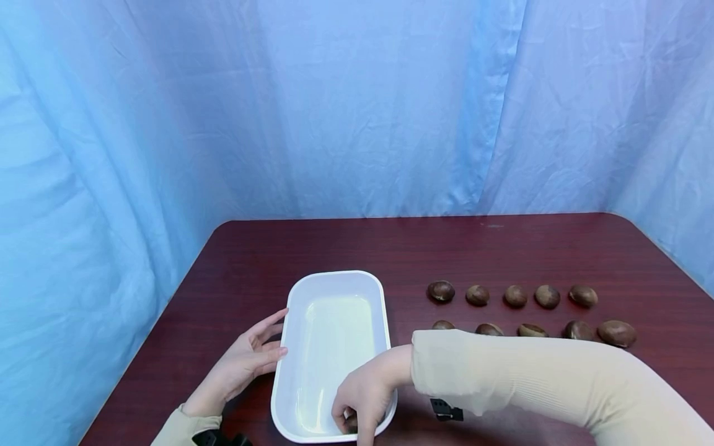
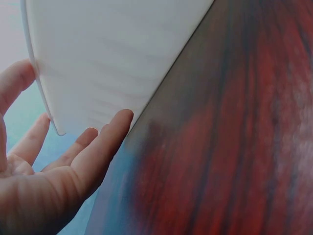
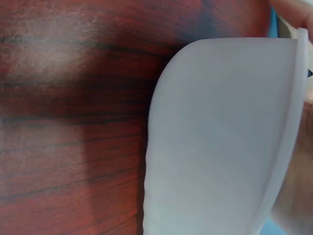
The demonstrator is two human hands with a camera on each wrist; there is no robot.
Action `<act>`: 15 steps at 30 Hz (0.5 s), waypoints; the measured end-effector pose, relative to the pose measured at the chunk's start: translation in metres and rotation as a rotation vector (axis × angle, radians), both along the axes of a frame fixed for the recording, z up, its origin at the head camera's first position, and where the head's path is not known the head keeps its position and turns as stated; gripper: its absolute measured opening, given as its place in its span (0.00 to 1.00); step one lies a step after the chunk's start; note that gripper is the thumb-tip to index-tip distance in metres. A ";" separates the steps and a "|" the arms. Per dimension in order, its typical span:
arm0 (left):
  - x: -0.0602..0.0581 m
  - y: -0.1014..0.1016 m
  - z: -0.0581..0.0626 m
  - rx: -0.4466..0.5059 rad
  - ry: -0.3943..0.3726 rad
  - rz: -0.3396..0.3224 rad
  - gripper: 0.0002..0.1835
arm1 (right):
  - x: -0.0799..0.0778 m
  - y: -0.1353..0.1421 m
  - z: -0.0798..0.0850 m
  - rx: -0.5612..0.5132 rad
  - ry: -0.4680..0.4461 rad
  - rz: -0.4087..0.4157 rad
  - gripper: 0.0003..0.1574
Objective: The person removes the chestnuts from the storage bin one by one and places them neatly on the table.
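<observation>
A white rectangular plastic tub [image 1: 317, 279] stands on the table. My left hand [image 1: 245, 365] is at its left side, fingers spread and mostly straight, with fingertips touching the rim and outer wall; the left wrist view shows these fingers [image 2: 98, 152] against the wall. My right hand [image 1: 365, 390] reaches over the tub's right rim into its near right corner. Its fingers curl round a brown chestnut [image 1: 351, 423], mostly hidden by the hand. In the right wrist view the tub's outer wall [image 3: 220, 127] covers much of that hand.
To the tub's right, several chestnuts [image 1: 515, 296] lie in a back row. A front row of several more, including a large chestnut [image 1: 616, 333], is partly covered by the right sleeve [image 1: 530, 371]. Blue curtains [image 1: 357, 111] hang behind the dark red table [image 1: 401, 248].
</observation>
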State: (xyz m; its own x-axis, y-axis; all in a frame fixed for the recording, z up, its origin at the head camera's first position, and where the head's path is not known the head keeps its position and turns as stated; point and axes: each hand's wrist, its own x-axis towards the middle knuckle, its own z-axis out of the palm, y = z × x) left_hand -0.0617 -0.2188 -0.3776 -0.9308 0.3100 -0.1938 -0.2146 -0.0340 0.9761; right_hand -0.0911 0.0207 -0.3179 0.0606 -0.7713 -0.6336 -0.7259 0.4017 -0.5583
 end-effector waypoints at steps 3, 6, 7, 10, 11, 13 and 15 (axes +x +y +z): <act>0.000 0.000 0.000 -0.006 0.003 0.004 0.43 | 0.001 0.000 0.002 -0.040 -0.001 0.006 0.09; 0.001 0.000 0.000 -0.011 0.004 0.007 0.43 | -0.003 0.002 0.005 -0.069 -0.056 -0.004 0.09; 0.001 0.000 -0.001 -0.011 0.003 0.008 0.43 | -0.004 0.003 0.007 -0.074 -0.091 -0.015 0.09; 0.001 0.000 -0.001 -0.016 0.000 0.010 0.44 | -0.008 0.006 0.012 -0.086 -0.187 -0.070 0.10; 0.001 0.000 -0.001 -0.019 -0.001 0.011 0.44 | -0.009 0.007 0.014 -0.089 -0.227 -0.100 0.11; 0.001 0.001 0.000 -0.023 -0.002 0.011 0.44 | -0.010 0.010 0.018 -0.097 -0.294 -0.177 0.12; 0.001 0.001 0.000 -0.028 -0.003 0.013 0.44 | -0.010 0.014 0.022 -0.107 -0.362 -0.266 0.13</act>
